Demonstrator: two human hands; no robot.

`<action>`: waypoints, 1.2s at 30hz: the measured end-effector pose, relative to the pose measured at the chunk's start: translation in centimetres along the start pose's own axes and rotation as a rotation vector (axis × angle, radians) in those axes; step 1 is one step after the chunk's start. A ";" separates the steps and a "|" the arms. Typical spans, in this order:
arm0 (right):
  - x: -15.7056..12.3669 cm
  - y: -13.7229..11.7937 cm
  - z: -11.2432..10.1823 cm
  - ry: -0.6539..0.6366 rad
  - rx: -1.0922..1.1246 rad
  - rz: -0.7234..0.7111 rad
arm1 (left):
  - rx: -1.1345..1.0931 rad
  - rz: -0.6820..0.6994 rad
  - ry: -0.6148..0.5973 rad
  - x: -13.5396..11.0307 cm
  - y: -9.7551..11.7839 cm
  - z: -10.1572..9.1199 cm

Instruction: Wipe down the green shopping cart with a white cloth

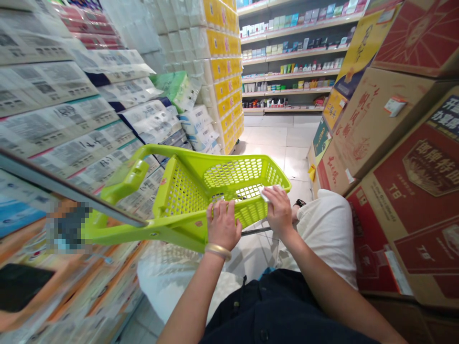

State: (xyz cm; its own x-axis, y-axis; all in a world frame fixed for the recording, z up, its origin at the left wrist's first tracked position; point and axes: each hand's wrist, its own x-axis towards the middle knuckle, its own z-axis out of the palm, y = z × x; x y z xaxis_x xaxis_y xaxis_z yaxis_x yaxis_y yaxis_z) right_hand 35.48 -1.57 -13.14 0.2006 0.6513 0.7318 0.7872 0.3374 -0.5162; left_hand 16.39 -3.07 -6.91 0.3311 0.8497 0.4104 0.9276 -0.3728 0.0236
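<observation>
A lime-green plastic shopping basket point(236, 173) with lattice walls and a long looped handle lies tilted in front of me, its handle end to the left. My left hand point(223, 223), with a pale bangle at the wrist, has its fingers curled over the basket's near rim. Farther right on the same rim, my right hand point(279, 208) presses a crumpled white cloth or tissue point(266, 194) against the edge. Most of that cloth is hidden under the fingers. A grey metal bar point(82, 191) slants across the basket's handle side.
Stacked paper packs point(43, 86) fill the left side, beside a tall pile of yellow-and-white packs point(222, 67). Large cartons point(380, 119) rise close on my right. Tiled floor point(292, 157) leads to shelves point(294, 59) of small goods. A dark phone-like object point(23, 286) lies lower left.
</observation>
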 end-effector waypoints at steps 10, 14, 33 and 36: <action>0.5 1.9 -0.6 0.047 -0.002 0.059 | -0.009 -0.002 -0.026 0.0 -0.1 -0.2; 0.3 0.3 -0.2 0.013 0.004 0.012 | -0.006 0.005 -0.020 0.2 0.1 0.0; 0.1 0.5 -0.3 0.009 0.048 -0.010 | -0.037 0.068 -0.039 1.5 0.9 0.7; -0.1 -1.0 0.1 -0.064 0.077 -0.097 | -0.034 0.075 -0.039 1.9 0.6 0.7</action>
State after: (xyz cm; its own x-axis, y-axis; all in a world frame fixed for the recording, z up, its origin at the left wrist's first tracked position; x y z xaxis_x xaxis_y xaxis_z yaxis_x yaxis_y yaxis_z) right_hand 34.59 -1.94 -12.76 0.0865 0.6544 0.7512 0.7532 0.4505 -0.4793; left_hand 17.70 -1.40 -6.81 0.4069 0.8324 0.3761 0.8936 -0.4481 0.0250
